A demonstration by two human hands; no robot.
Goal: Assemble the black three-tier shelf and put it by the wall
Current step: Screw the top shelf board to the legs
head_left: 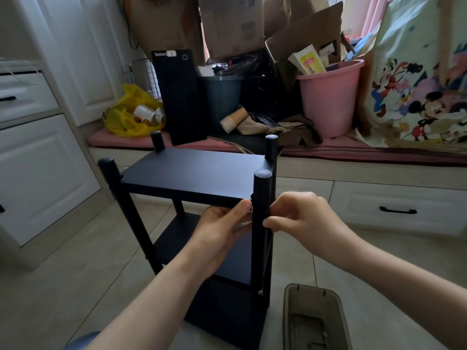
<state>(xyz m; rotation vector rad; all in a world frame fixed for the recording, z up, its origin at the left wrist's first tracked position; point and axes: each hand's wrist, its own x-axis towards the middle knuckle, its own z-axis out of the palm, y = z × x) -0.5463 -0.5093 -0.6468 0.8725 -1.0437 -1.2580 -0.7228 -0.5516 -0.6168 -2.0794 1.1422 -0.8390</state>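
Now the black shelf (174, 238) stands upright on the floor (83, 261); fingers of the left hand (219, 231) grip the near edge of the top board (192, 173) to steady it, while fingers of the right hand (300, 215) pinch the corner post (260, 248) just beneath, likely tightening a hidden fastener.

Tiled floor (75, 286): pale beige, grouted joints. Standing directly on it, centre: black three-tier shelf (192, 173), upright. Just right of the shelf's foot, apart from it: brown plastic tray (311, 287), small hardware inside, type unclear. Along the floor's far edge: low white bench (316, 170) with drawers, topped by a pink mat (379, 150). On the mat, left end to right end: yellow plastic bag (126, 122) holding paper cups, black computer tower (180, 97) upright, dark grey bin (222, 97), stacked paper cups (233, 120) on their side, pink bucket (328, 102), cartoon-print bag (417, 84).
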